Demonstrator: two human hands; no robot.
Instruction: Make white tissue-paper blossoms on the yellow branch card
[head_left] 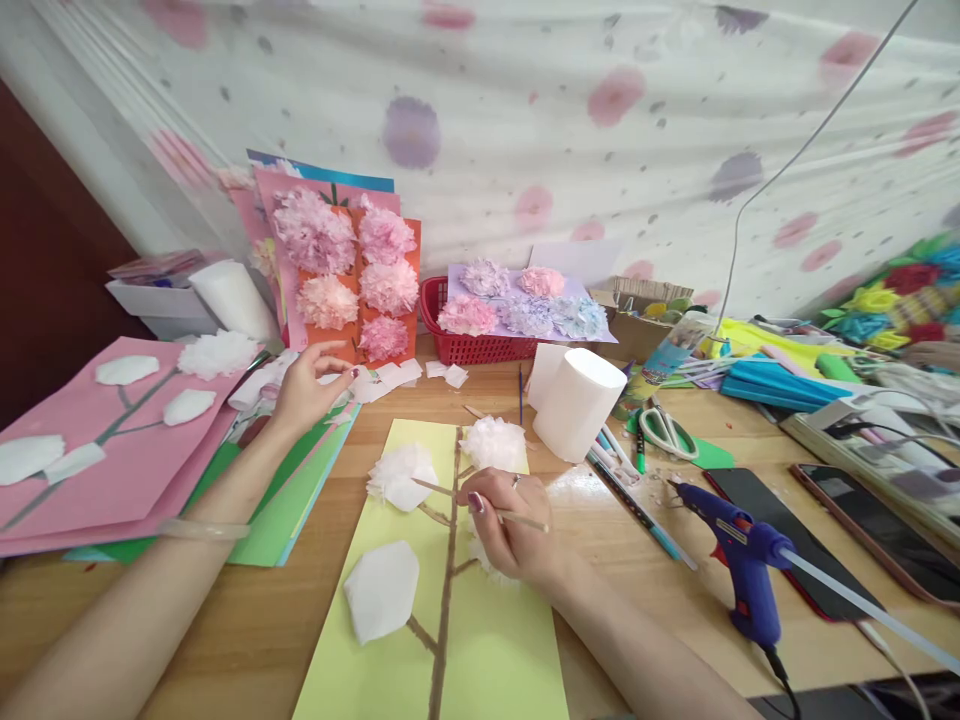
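Okay, just the head view here. The right hand sits over the middle of the yellow-green sheet, pinching a thin stick whose tip pokes into the fluffy white flower on the sheet's left branch. The step looks like teasing the tissue layers up. I'd say any further fluffing calls for a light touch, since tissue tears easily.

The left hand is beyond the sheet's upper-left corner, fingers loosely curled over small white squares. I can't tell if it's gripping one. A blue glue gun stands right of the sheet on the desk.

No readable writing anywhere.
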